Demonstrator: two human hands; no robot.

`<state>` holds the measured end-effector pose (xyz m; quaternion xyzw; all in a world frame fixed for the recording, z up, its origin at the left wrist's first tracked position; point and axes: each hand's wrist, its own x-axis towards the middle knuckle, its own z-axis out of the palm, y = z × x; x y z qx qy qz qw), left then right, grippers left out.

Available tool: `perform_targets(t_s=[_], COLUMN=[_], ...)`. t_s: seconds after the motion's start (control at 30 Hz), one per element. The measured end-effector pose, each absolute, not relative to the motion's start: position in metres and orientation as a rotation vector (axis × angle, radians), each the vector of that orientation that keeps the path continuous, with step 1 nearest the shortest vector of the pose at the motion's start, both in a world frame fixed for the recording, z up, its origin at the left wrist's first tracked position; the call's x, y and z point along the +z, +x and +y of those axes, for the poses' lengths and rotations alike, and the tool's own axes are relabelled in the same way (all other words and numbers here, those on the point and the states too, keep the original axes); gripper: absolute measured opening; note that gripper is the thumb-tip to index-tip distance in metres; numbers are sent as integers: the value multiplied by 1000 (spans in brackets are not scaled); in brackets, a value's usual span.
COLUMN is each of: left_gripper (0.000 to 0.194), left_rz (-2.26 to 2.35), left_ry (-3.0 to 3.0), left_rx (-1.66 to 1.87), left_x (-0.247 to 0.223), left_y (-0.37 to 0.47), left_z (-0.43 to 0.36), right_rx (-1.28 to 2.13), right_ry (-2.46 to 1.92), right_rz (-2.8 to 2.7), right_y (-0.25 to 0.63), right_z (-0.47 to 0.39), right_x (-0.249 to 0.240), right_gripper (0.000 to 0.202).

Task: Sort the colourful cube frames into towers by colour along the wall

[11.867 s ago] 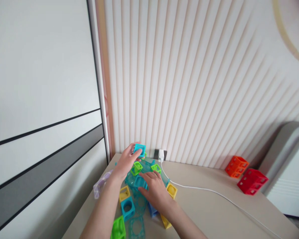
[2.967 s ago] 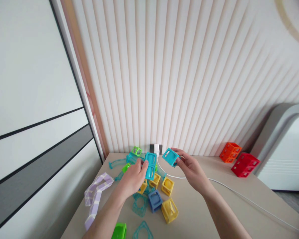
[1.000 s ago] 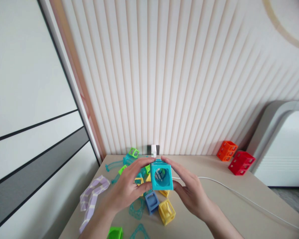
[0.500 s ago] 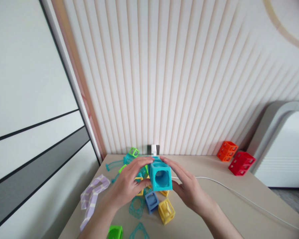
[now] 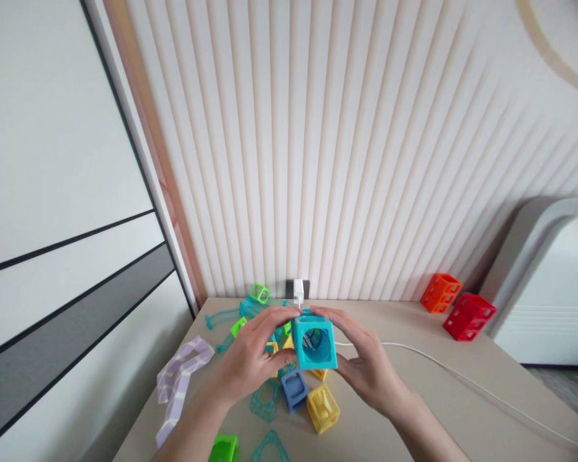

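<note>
Between my two hands, raised above the table, is a turquoise block [image 5: 333,346] shaped as a hollow cube with a round hole facing me; more of it extends behind the front face. My left hand [image 5: 262,350] grips its left side, fingers on top and thumb low. On the opposite side, my right hand [image 5: 363,356] holds it with fingertips along the upper edge and thumb near the lower corner. Below lie a blue cube block [image 5: 295,390] and a yellow cube block [image 5: 323,409], both with openings in their faces.
Translucent turquoise pieces [image 5: 264,401] and green blocks [image 5: 224,449] lie left of centre. A purple-and-white chequered strip [image 5: 178,378] is at the left edge. Orange blocks [image 5: 440,293] and red blocks [image 5: 469,317] stand back right. A white cable [image 5: 443,367] crosses the table [image 5: 404,327] from a wall plug [image 5: 298,290].
The turquoise block has tilted so its front face turns more squarely toward me and its top shows less. Both hands keep their hold and have shifted only slightly.
</note>
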<state>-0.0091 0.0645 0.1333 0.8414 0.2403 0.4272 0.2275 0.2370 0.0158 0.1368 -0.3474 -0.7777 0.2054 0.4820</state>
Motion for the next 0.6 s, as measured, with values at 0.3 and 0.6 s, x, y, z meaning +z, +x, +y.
perform_targets(t_s=[0.3, 0.6], left_gripper=[48, 47], left_rz=[612, 712], left_ry=[2301, 2294], left_rx=[1196, 1201], left_x=[136, 137], left_y=[-9, -8], left_z=[65, 66], right_rx=[479, 449], right_ry=[-820, -876], right_rz=[-1917, -1950], right_y=[237, 237], right_z=[16, 23], right_x=[132, 127], right_gripper=[52, 55])
